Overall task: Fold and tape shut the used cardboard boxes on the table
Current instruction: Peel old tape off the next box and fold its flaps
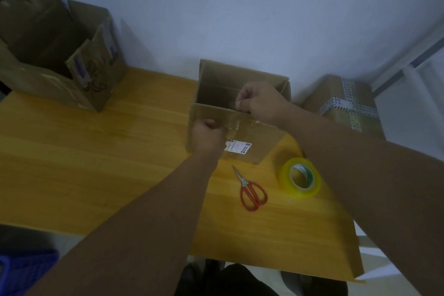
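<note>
Left hand [207,136] and right hand [260,101] apparently pinch tape [240,124] across the box [254,149].

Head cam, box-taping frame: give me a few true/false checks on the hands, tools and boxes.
1. The scissors lie on the table, in neither hand. True.
2. The tape roll is in the right hand. False: it lies on the table right of the scissors, and the right hand pinches at the rim of the middle box.
3. The middle box is open on top. True.
4. The scissors have blue handles. False: they are red.
5. The left hand is at the middle box too. True.
6. The big box at far left is taped shut. False: its top is open.
</note>
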